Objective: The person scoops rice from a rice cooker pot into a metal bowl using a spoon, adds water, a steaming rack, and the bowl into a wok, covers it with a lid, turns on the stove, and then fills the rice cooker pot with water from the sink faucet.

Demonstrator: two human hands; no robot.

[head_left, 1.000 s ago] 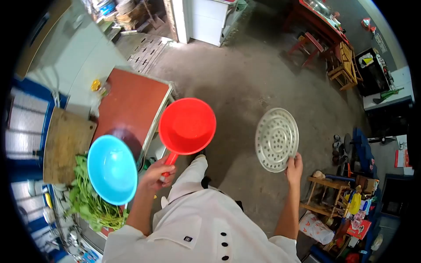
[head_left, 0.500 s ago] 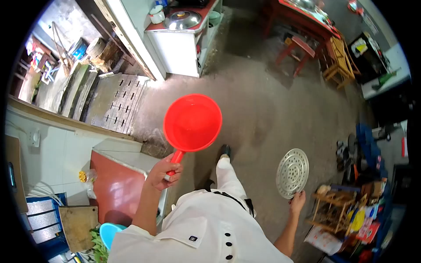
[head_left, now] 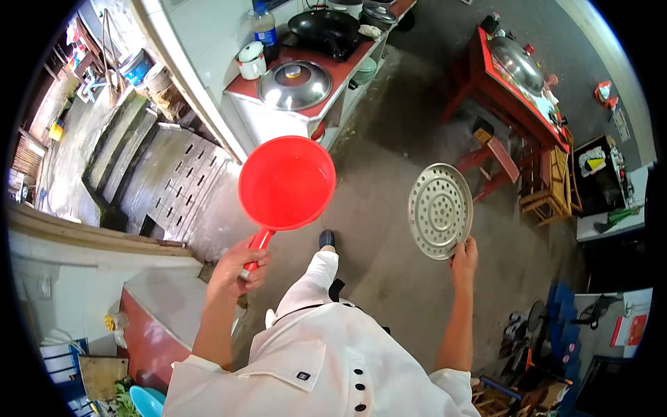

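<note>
A red plastic water ladle (head_left: 286,184) with clear water in its bowl is in my left hand (head_left: 238,266), the fingers wrapped round its handle. The ladle's bowl faces up, out in front of my body. On the other side, my right hand (head_left: 464,256) pinches the lower rim of a round metal steamer rack (head_left: 440,212) full of small holes. The rack is held up with its flat face toward me. Ladle and rack are well apart.
A red-topped counter ahead carries a lidded pan (head_left: 294,86), a black wok (head_left: 324,28), a white enamel mug (head_left: 251,61) and a bottle (head_left: 264,26). Right stands a red table (head_left: 479,66) with a stool (head_left: 495,158). A doorway with steps (head_left: 125,149) opens left.
I have walked forward, and the counter and red table are nearer. My right hand has raised the steamer rack. The ladle stays in my left hand, a little further left in view.
</note>
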